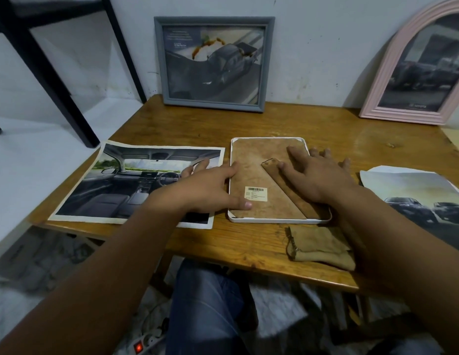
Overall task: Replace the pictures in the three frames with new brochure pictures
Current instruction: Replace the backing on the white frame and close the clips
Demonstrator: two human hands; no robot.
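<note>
**Both hands on the face-down white frame**

At the centre of the picture a white frame [279, 221] lies face-down on the wooden table [249, 242], its brown backing board [251, 175] and folded stand [292, 193] upward. The left hand [205, 190] rests on the frame's left edge, fingers spread and relaxed, gripping nothing. The right hand [318, 175] lies flat on the stand, fingers straight, holding nothing.

A car-interior brochure picture [121, 185] lies centre-left; another brochure picture [418, 190] lies at the right edge. A grey frame [213, 103] and a pink arched frame [382, 73] lean against the wall at the top. A tan cloth [320, 247] sits below the white frame.
</note>
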